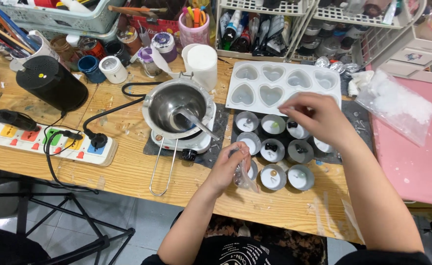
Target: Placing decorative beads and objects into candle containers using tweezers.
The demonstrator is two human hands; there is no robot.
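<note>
Head view: a small clear plastic bag (245, 175) is pinched in the left hand (229, 167), fingers closed around its top, above the front edge of the wooden worktop (127, 169). Just beside it stands a cluster of small round metal cups (274, 150) filled with white wax, set in rows on a dark mat (358, 122) (some hold tiny dark bow shapes, others a small bead). The right hand (314, 117) hovers over the back row of the cups with fingertips drawn together; whether it pinches anything I cannot tell.

Behind the cups, toward the back edge, lies a white heart-shaped mould (279, 86) with eight hollows. Left of the cups a steel melting pot (179, 105) with a long wire handle sits on a small hot plate (191, 143), a spoon (196, 121) resting inside it. A white cup (202, 64) stands just behind the pot. Further toward the left edge lie a white power strip (39, 140) with coloured switches and a black cylindrical speaker (51, 82). At the right edge a pink board (417, 162) carries a clear bag of white flakes (397, 105).
</note>
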